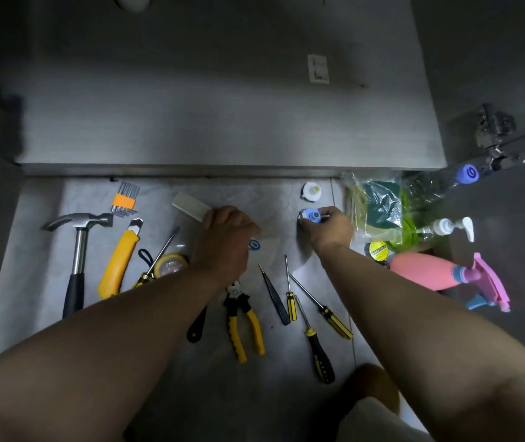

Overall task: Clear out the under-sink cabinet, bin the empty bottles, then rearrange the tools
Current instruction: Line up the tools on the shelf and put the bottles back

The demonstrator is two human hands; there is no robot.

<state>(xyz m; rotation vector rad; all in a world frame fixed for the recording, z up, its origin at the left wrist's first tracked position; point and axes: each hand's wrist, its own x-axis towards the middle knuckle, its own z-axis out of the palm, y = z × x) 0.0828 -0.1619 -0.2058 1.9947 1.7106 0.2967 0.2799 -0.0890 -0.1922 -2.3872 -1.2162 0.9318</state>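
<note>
Gripping white box (191, 205), left hand (226, 231) curled round it; right hand (331, 229) pinches blue cap (313, 215) (bottle unclear). A loose cap could let it drop.

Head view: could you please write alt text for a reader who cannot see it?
A person's left hand grips a pale bar and the right hand pinches a blue-capped item over a floor before an open cabinet. A hammer, yellow utility knife, pliers and screwdrivers lie around; a pink spray bottle lies at right.
</note>
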